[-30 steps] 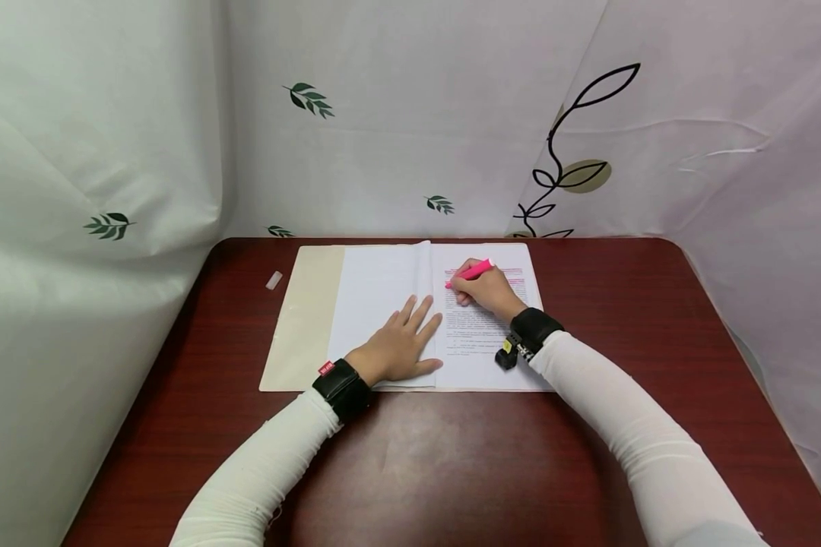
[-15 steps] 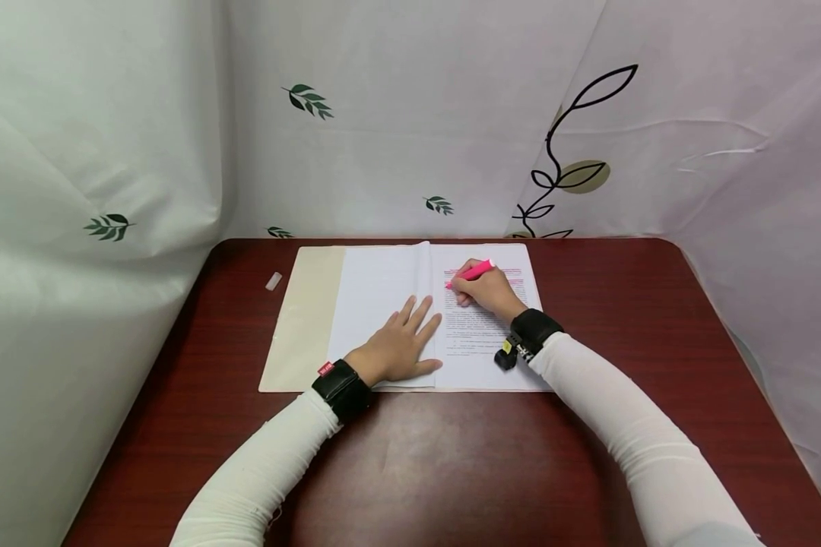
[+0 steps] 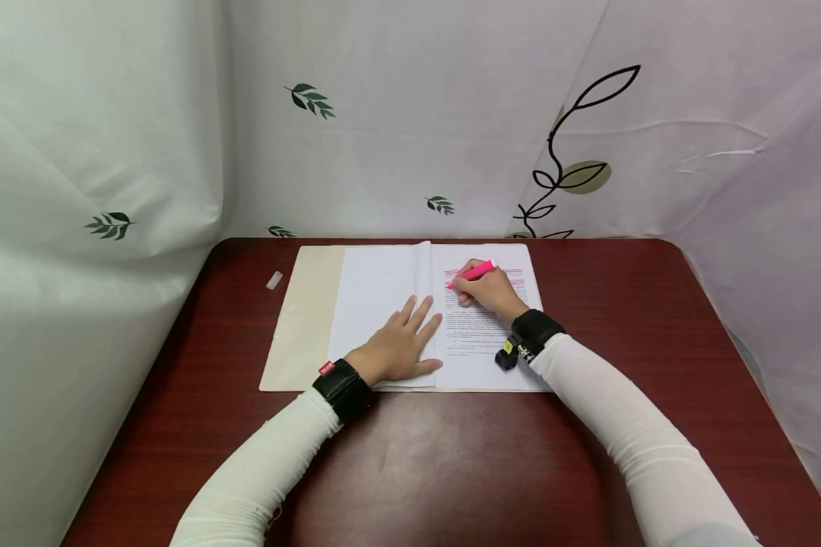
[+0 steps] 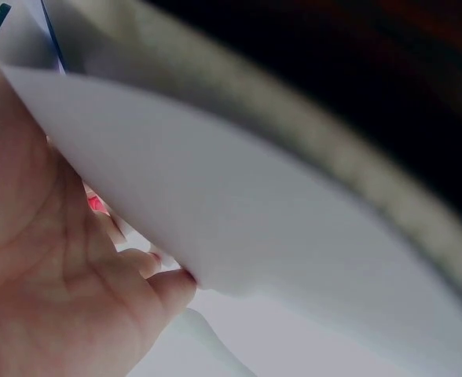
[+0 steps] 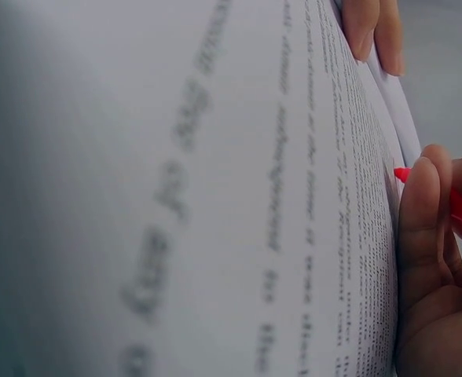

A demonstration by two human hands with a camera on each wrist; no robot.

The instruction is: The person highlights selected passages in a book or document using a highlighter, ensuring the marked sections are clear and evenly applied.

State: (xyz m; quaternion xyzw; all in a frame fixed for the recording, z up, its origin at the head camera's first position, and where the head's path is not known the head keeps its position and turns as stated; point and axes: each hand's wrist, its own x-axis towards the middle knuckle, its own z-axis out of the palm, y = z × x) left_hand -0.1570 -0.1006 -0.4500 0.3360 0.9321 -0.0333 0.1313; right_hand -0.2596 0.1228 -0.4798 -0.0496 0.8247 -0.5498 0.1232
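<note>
An open booklet with a cream cover [image 3: 302, 319] lies on the table, its left page [image 3: 376, 285] blank and its right page [image 3: 479, 368] printed. My left hand [image 3: 402, 348] rests spread on the left page beside the fold, fingers straight. In my right hand [image 3: 494, 292] I hold a pink highlighter [image 3: 477, 270] like a pen, its white end up to the right. The highlighter's tip is at the left edge of the upper text lines, where several lines show pink marks. In the right wrist view, the pink tip [image 5: 401, 174] sits close over the printed page.
A small whitish translucent piece [image 3: 274, 280] lies on the table left of the booklet. The dark red-brown table [image 3: 438, 471] reaches back to a pale curtain [image 3: 383, 152] with leaf prints. Black straps [image 3: 343, 389] are round both wrists.
The highlighter's tip and my right hand have shifted very slightly to the right. My left hand stays in place on the page.
</note>
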